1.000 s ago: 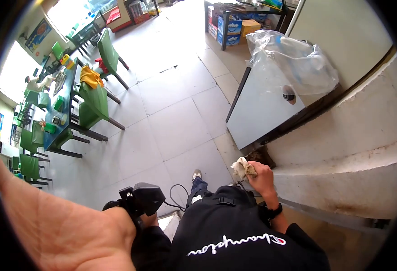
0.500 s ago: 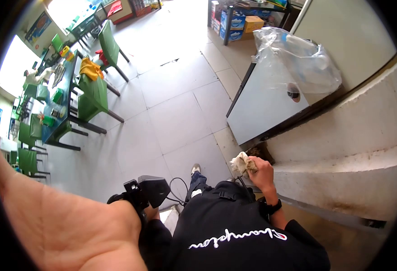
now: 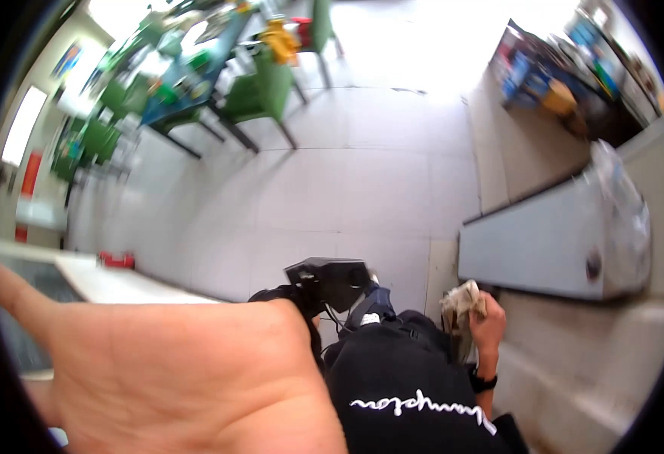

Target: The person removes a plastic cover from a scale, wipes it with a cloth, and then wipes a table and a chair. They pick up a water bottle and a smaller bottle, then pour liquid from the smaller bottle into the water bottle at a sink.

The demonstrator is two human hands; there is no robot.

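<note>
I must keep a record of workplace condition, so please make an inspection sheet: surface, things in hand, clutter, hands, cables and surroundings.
Surface: pale tiled floor with dark joint lines; whether wet, cannot tell.
Things in hand: one crumpled, stained cloth.
Clutter: clear plastic bag on the pale cabinet; brown box farther away, blurred.
Hands: right hand grips the cloth; left hand has its palm toward the camera, fingers mostly out of view, nothing seen on the palm.
Cables: dark cable near the black device by the left wrist; where it ends is hidden.
Surroundings: green chairs around a table; yellow fabric on one chair.
</note>
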